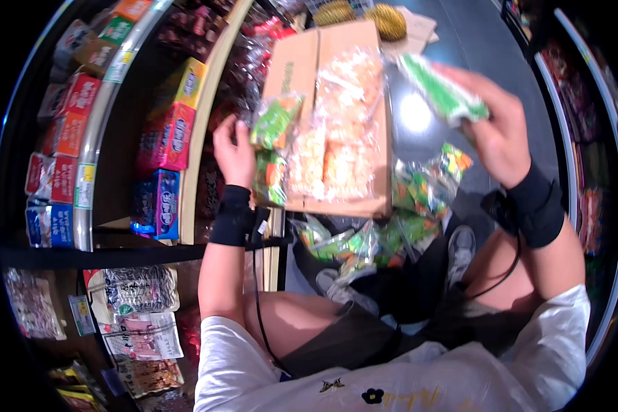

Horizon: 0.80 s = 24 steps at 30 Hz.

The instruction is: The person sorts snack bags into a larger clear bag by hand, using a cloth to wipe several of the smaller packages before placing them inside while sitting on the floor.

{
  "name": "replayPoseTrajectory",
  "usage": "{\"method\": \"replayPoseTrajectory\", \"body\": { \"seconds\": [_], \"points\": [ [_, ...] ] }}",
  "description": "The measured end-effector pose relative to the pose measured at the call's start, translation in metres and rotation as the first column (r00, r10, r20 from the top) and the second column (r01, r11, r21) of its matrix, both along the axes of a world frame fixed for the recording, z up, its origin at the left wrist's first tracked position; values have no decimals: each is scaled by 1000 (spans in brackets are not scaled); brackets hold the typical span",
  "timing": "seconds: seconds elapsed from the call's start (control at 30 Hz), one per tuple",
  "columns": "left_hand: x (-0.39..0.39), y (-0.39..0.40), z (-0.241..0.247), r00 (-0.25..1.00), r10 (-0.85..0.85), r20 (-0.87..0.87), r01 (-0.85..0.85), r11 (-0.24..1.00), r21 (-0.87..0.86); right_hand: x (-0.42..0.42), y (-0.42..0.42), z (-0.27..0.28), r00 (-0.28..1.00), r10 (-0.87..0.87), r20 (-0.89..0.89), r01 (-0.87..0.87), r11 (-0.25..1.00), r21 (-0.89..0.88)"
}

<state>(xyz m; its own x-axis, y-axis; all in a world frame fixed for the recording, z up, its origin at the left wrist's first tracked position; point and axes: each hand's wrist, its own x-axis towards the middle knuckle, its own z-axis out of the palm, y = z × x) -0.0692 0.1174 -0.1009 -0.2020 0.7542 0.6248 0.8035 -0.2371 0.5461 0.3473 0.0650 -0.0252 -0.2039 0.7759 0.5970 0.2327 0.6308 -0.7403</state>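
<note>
My right hand (499, 129) grips a green and white packet (440, 87), blurred, above the floor right of a cardboard box (293, 67). My left hand (235, 154) is at the box's left side, its fingers beside a green snack packet (275, 122); whether it grips that packet I cannot tell. Another green packet (270, 177) lies just below. Clear bags of pale orange snacks (347, 118) lie on the box. More green and orange packets (427, 183) are right of the box, and several others (360, 242) lie between it and my shoes.
Shelves with boxed sweets (170, 136) and hanging snack bags (141, 291) stand at my left. Another stocked shelf (561, 98) runs along the right. Two durians (386, 23) are beyond the box, near a flat cardboard piece (417, 28). Black cables (257, 304) run from my wristbands.
</note>
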Motion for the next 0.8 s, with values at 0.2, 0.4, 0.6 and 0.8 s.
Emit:
{"method": "replayPoseTrajectory", "body": {
  "seconds": [0.2, 0.4, 0.6, 0.8],
  "points": [
    [120, -112, 70, 731, -672, -121, 601, 718, -352, 2, -6, -2, 962, 53, -268, -92, 987, -134],
    [118, -173, -60, 455, -883, -117, 28, 145, -989, 5, 7, -8, 962, 186, -198, -172, 981, 85],
    [64, -196, -181, 722, -572, -390, -33, 534, -845, 7, 1, 0, 993, 88, -74, -78, 990, 120],
    [71, -170, -185, 567, -722, -396, -290, 275, -916, 4, 2, 3, 987, 107, -122, -83, 980, 182]
  ]
}}
